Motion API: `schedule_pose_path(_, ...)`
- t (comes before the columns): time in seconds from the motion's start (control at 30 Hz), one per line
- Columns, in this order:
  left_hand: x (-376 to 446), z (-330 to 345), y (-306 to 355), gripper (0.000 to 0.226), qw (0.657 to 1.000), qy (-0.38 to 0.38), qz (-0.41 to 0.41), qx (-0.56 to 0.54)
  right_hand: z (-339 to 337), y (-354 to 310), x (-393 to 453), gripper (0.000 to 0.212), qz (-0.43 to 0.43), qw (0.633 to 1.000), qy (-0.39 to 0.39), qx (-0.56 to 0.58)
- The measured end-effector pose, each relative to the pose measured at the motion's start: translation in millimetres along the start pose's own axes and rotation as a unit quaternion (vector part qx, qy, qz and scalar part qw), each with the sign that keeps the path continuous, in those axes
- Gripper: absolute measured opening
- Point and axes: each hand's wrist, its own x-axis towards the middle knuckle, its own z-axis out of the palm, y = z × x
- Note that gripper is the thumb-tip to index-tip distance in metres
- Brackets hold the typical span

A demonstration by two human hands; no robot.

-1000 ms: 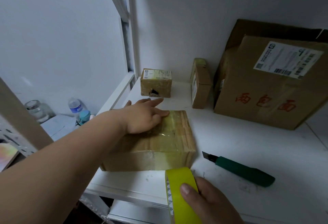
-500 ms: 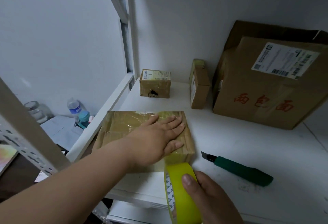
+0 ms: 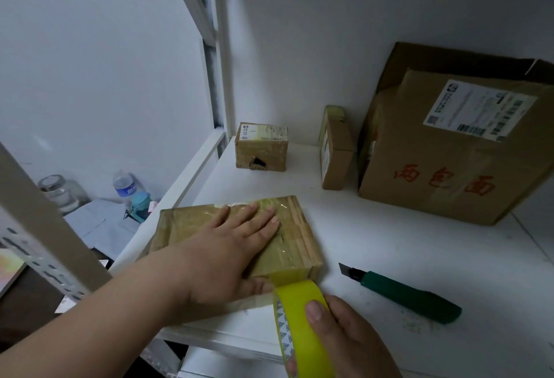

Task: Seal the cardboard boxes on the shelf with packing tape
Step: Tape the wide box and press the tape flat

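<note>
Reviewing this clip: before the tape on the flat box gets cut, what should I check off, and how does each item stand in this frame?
1. Flat box held steady: ok, left hand lies flat on its top.
2. Tape roll under control: ok, right hand grips it at the box's near edge.
3. Tape run from roll to box: ok, a yellow strip bridges them.
4. Tape smoothed without wrinkles: cannot tell, glare and the hand cover it.
5. Utility knife reachable: ok, it lies on the shelf right of the box, blade out.
6. A hand free to take the knife: not ok, both are busy.
</note>
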Motion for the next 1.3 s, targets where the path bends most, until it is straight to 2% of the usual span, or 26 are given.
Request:
schedule_pose_path(0.07,1,-2,-2,0.091,1.000,0.008,0.007,-0.022,6,1,-6,0.034,-0.024,0.999,0.010,0.022)
schedule_pose_path(0.13,3,-9,-10,0.086,0.998,0.012,0.018,-0.060,6,8,-9,0.043,-0.073,0.997,0.011,0.017)
schedule_pose_path(0.3,9,-42,-37,0.080,0.976,0.016,0.037,-0.216,-12,-9,-15,0.069,-0.125,0.979,-0.161,0.028)
schedule_pose_path(0.4,16,-59,-45,0.064,0.947,-0.019,0.058,-0.316,-23,-42,-9,0.067,-0.191,0.967,-0.168,0.027)
schedule_pose_path(0.53,28,-72,-43,0.050,0.969,0.043,-0.033,-0.241,-19,-66,19,0.053,-0.230,0.972,-0.043,0.005)
schedule_pose_path(0.6,32,-72,-38,0.034,0.978,0.136,-0.099,-0.120,-17,-75,33,0.038,-0.238,0.971,-0.009,0.029)
schedule_pose_path(0.63,32,-68,-35,0.029,0.972,0.195,-0.116,-0.064,-15,-79,40,0.034,-0.244,0.969,-0.007,0.046)
schedule_pose_path(0.7,31,-53,-32,0.030,0.959,0.269,-0.081,-0.036,-12,-85,51,0.035,-0.250,0.967,-0.004,0.052)
schedule_pose_path(0.73,29,-45,-34,0.039,0.963,0.259,-0.049,-0.056,-10,-85,57,0.035,-0.253,0.966,-0.002,0.046)
schedule_pose_path(0.77,24,-41,-35,0.058,0.972,0.215,-0.029,-0.085,-9,-84,64,0.035,-0.254,0.966,-0.001,0.047)
schedule_pose_path(0.83,16,-37,-40,0.098,0.989,0.104,-0.036,-0.096,-7,-86,70,0.033,-0.246,0.968,-0.006,0.048)
schedule_pose_path(0.87,15,-37,-43,0.107,0.993,0.070,-0.047,-0.086,-5,-87,72,0.032,-0.241,0.969,-0.013,0.047)
schedule_pose_path(0.93,17,-40,-46,0.105,0.995,0.049,-0.056,-0.063,-3,-91,73,0.028,-0.233,0.970,-0.037,0.059)
schedule_pose_path(1.03,23,-43,-49,0.086,0.996,0.053,-0.056,-0.049,-3,-90,75,0.026,-0.227,0.970,-0.038,0.082)
schedule_pose_path(1.17,22,-41,-50,0.084,0.997,0.047,-0.055,-0.034,-2,-90,55,0.023,-0.226,0.970,-0.040,0.085)
schedule_pose_path(1.23,23,-42,-50,0.085,0.996,0.048,-0.059,-0.037,-5,-80,39,0.015,-0.198,0.979,-0.015,0.040)
schedule_pose_path(1.3,23,-42,-51,0.093,0.997,0.047,-0.056,-0.035,-8,-60,27,0.037,-0.163,0.986,0.001,-0.034)
